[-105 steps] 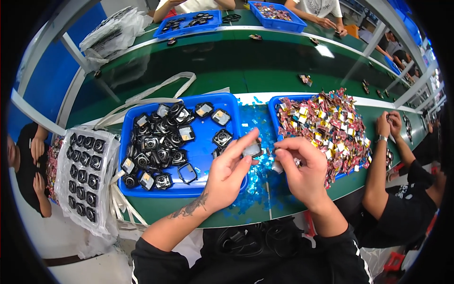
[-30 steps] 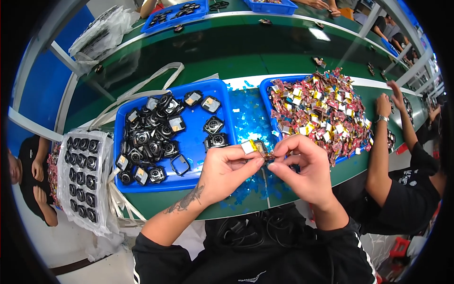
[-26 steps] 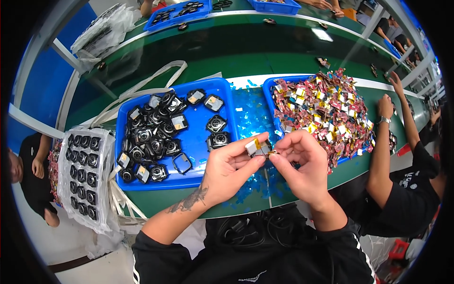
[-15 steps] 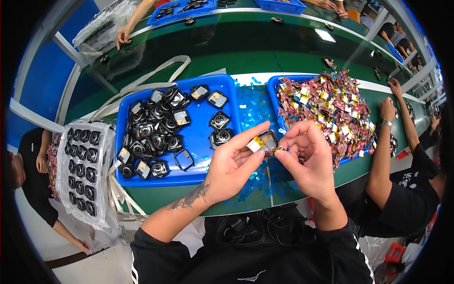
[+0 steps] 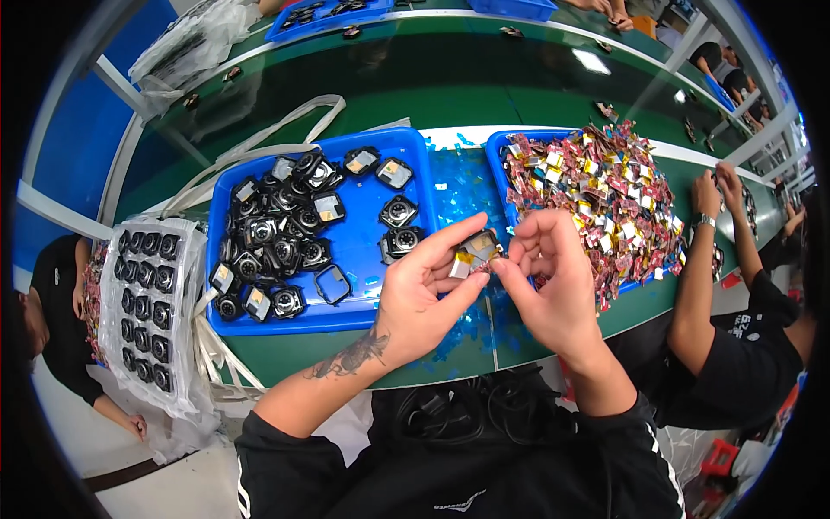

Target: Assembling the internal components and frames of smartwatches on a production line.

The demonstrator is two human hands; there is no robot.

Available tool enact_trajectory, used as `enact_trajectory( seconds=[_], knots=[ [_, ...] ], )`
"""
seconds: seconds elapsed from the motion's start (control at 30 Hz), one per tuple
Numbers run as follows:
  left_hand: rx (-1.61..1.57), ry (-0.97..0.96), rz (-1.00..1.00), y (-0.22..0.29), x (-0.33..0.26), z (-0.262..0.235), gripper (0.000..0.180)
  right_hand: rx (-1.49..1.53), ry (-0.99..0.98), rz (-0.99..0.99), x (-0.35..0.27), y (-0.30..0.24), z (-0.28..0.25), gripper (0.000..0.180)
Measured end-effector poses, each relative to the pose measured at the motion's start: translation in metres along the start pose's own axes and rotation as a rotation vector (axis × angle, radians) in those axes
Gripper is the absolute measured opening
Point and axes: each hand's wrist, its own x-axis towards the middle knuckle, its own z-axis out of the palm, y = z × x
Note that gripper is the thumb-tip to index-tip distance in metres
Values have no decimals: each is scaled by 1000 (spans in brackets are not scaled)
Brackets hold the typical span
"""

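My left hand is closed around a dark smartwatch case, held up between the two blue trays. A small white part with yellow tape sits at the case's near side, between thumb and fingers. My right hand pinches at the right edge of the case with thumb and forefinger. Whatever lies between those fingertips is too small to make out. The left blue tray carries a heap of black watch cases. Stripped red, white and yellow parts are piled high in the right blue tray.
Blue film scraps litter the green table between the trays. A plastic-wrapped tray of watch cases stands at the left. Across the table runs a green conveyor with scattered pieces. A co-worker's arms are close on the right.
The watch case and the taped part have tilted in my left hand, while my right fingertips stay at its edge. At the far left, a co-worker's hand has left a piece on the conveyor.
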Motion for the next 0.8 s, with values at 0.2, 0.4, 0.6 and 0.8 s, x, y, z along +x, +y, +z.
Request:
enact_trajectory(
  seconds=[0.2,0.4,0.6,0.8],
  knots=[
    [28,46,58,-3,-1,7,47,74,38,63,-5,-5,5,40],
    [54,69,46,-4,-4,0,43,-12,19,9,-3,-6,17,46],
    [151,146,165,-1,1,-7,46,-112,-143,-60,18,-11,19,48],
    [1752,385,258,27,32,-77,35,-571,-201,-128,184,44,-3,44]
  ],
)
